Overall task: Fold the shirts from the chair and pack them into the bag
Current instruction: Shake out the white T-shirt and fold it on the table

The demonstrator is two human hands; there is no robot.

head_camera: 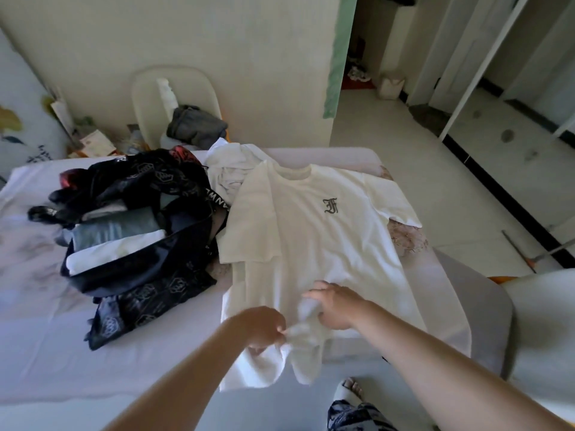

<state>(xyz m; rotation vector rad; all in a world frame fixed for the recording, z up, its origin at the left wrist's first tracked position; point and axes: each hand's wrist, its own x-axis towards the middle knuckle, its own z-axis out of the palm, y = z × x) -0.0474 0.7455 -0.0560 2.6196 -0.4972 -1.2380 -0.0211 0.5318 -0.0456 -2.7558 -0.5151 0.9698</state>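
A bed (46, 353) with a pale sheet fills the lower left and middle of the frame. A white T-shirt (311, 244) lies spread face up on its right-hand part, just right of centre, with the collar toward the top of the frame and the hem toward the bottom. One sleeve reaches out to the right over the bed's edge.

Left of centre, touching the T-shirt's left side, sits a dark patterned bag (149, 293). It is open, and folded clothes (115, 231) in grey and white lie stacked inside.

In the upper left stands a pale chair (146, 98) against the wall, with a heap of grey clothes (194, 126) on its seat. Below the chair, between the bag and the T-shirt's collar, a second white shirt (227, 169) lies crumpled on the bed.

At the lower centre both hands are on the T-shirt's hem, which is bunched up between them. The left hand (264, 325) pinches the bunched cloth with its fingers drawn together. The right hand (337, 306), just beside it, has its fingers curled round the same gathered cloth.

A small dark letter (330, 205) is printed on the T-shirt's chest.
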